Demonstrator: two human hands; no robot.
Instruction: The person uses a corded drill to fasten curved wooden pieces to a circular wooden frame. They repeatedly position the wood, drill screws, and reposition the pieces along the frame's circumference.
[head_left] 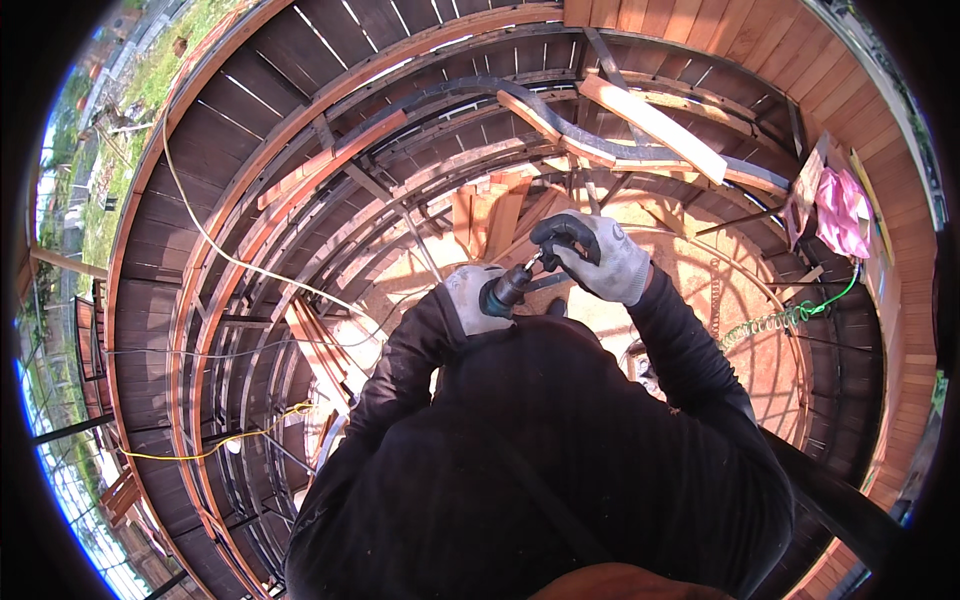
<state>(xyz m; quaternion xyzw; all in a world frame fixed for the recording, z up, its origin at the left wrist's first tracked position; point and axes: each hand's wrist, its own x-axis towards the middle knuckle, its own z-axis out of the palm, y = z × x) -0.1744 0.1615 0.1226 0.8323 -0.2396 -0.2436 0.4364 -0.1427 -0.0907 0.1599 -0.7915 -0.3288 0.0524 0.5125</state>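
A dark drill (508, 288) with some teal on its body sits in my left hand (468, 298), which wears a white work glove and is closed around it. The drill's nose slants up and to the right. From it a short metallic bit (535, 260) reaches the fingers of my right hand (600, 258). That hand is in a white glove with black fingertips, its fingers curled and pinched at the bit's end. The fingertips partly cover that end. Both hands are held in front of my chest, close together.
Curved wooden slats and metal rails ring me. A loose board (655, 128) lies across the far rail. Cut wood pieces (490, 215) are heaped beyond my hands. Pink plastic (843, 212) and a green coiled hose (770, 322) are at right; a pale cable (240, 262) crosses at left.
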